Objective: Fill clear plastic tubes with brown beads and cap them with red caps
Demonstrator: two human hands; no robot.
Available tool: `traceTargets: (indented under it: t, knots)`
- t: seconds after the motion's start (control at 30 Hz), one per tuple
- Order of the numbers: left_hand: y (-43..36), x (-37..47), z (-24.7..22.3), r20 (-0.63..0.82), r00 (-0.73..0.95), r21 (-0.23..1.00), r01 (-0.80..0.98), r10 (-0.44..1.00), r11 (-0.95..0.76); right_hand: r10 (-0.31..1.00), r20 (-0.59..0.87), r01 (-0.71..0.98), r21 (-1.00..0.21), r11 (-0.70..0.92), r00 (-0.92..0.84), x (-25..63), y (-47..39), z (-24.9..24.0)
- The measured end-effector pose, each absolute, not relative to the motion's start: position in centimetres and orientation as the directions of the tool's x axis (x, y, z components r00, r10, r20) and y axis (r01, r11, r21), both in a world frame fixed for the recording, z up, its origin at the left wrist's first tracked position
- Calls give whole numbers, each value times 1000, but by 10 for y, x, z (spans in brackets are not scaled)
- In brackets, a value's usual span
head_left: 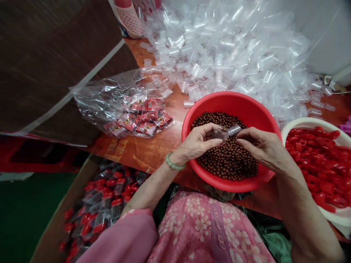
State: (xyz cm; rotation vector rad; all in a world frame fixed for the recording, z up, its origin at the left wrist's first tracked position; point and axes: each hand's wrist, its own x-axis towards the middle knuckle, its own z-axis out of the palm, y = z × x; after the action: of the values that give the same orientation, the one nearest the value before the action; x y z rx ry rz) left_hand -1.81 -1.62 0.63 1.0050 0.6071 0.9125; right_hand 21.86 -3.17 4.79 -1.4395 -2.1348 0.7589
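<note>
Both hands are over a red plastic basin that holds many small, shiny brown beads. My left hand, with a green bead bracelet on its wrist, pinches a small clear plastic container between thumb and fingers. Part of the container lies hidden in the grip. My right hand comes in from the other side, its thumb and fingers closed at the container's near end. Whether anything is pinched in those fingertips is not visible.
A large heap of clear containers lies behind the basin. At right stands a white basin of red caps. Red packets in a plastic bag lie left. Red-capped containers fill a carton lower left. A person's pink shoe shows behind.
</note>
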Motion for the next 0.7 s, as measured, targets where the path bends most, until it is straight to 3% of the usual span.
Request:
traceTargets:
  t: [0.3,0.7]
  knots:
    - [-20,-17,5,-113,581,867,-339,806,366,945,247,550,-769,325,-213,206,-37,63]
    - [-20,-11,2,-149,576,866,-316,804,387,939,280,561,-753,344,-199,191,-35,62]
